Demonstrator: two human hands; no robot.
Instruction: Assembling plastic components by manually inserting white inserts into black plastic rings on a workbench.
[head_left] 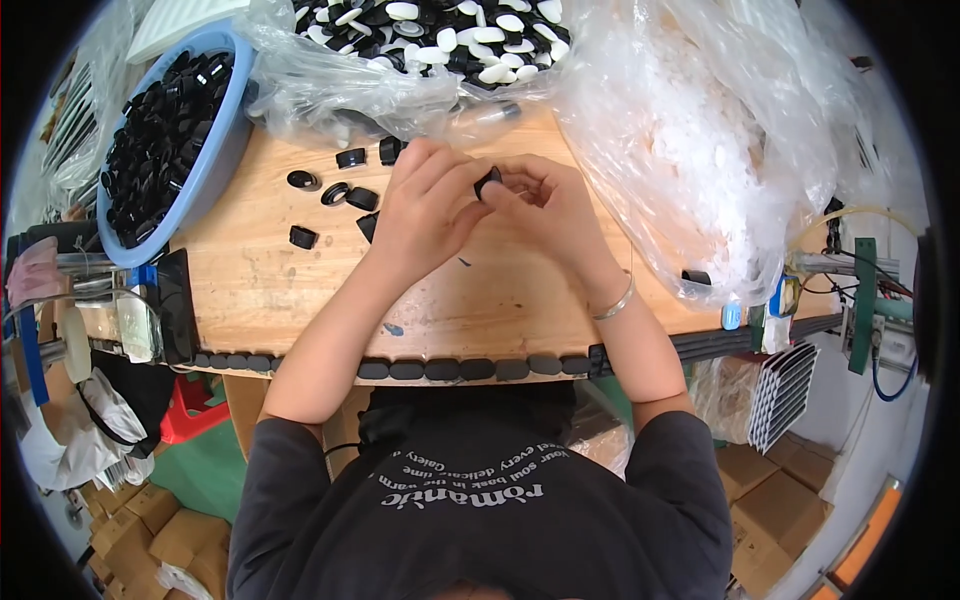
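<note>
Over the middle of the table my left hand (428, 205) and my right hand (548, 208) meet, fingers closed around a small black plastic piece (487, 182). The piece is pinched between the fingertips of both hands and partly hidden by them. Several loose black pieces lie just left of my left hand, among them a black oval ring (335, 194) and a short black oval cap (302, 180). One black piece (367, 227) is partly covered by my left wrist.
A blue basin (243, 100) full of black pieces stands at the left. Beyond my hands is a clear plastic bag (360, 100) of black and white oval parts. Another clear bag (700, 150) with white contents lies right. Dark oval pieces (440, 370) line the table's front edge.
</note>
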